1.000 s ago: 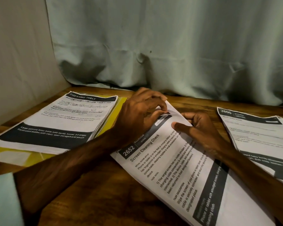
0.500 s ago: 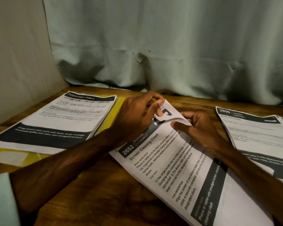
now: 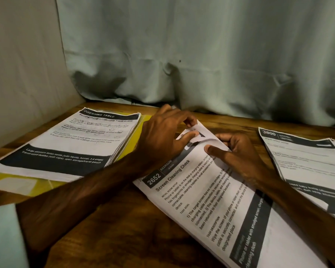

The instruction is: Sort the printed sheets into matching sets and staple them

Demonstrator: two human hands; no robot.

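Observation:
A set of printed sheets headed "2652 Screen Cleaning Check" (image 3: 211, 200) lies slanted across the middle of the wooden table. My left hand (image 3: 162, 136) pinches the far corner of its top sheet between thumb and fingers and curls it up. My right hand (image 3: 238, 151) holds the same corner region, thumb pressed on top and fingers curled under the sheets. A thick stack headed "Dressing Table" (image 3: 70, 144) lies at the left. At the right lies a set headed "3800" (image 3: 307, 161). No stapler is in view.
A yellow folder (image 3: 130, 149) lies under the left stack and sticks out at its right and front. A pale green curtain (image 3: 201, 55) hangs behind the table, and a beige wall (image 3: 17, 74) closes the left side. Bare wooden table (image 3: 114, 229) shows at the front.
My left hand has lifted and curled the top sheet's far corner further up, showing the sheet beneath. My right hand has stayed in place.

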